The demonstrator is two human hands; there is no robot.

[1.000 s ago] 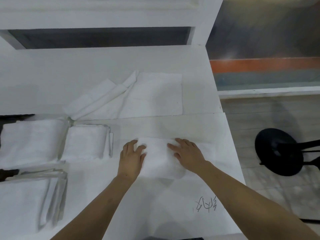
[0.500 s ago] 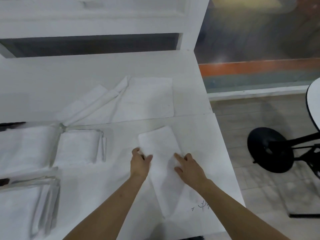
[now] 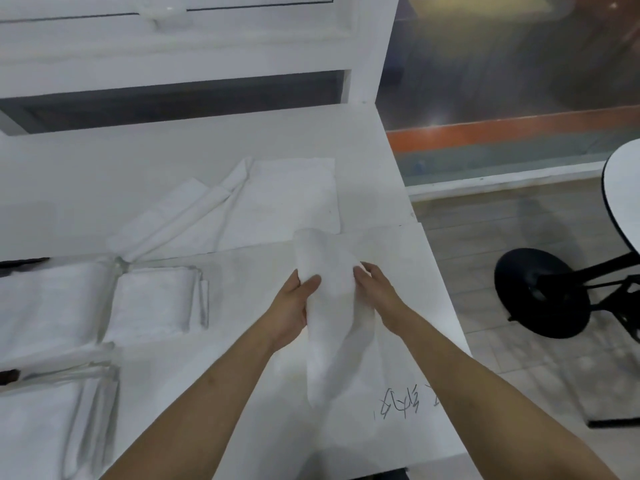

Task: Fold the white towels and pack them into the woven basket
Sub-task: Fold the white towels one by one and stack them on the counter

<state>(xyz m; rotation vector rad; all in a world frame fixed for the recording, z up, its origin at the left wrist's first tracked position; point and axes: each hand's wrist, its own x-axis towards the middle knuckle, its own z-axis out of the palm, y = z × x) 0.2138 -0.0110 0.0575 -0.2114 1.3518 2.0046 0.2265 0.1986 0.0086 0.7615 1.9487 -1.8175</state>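
Note:
A long, narrow white towel [image 3: 332, 306] is lifted off the white table [image 3: 398, 271], hanging lengthwise between my hands. My left hand [image 3: 294, 303] grips its left edge with the thumb on top. My right hand [image 3: 375, 292] pinches its right edge. An unfolded towel [image 3: 287, 199] lies flat at the back of the table, partly creased on its left. Folded towels [image 3: 156, 299] sit in stacks at the left, with more [image 3: 45, 306] beside them and another pile [image 3: 52, 420] at the near left. No woven basket is visible.
The table's right edge drops to a tiled floor with a black round chair base [image 3: 540, 292]. A round white tabletop [image 3: 623, 195] shows at the far right. Scribbled writing [image 3: 401, 405] marks the table near me. A window wall stands behind.
The folded towel lay flat under both palms; it was opened out lengthwise, and now both hands have gripped its edges and raised it off the table.

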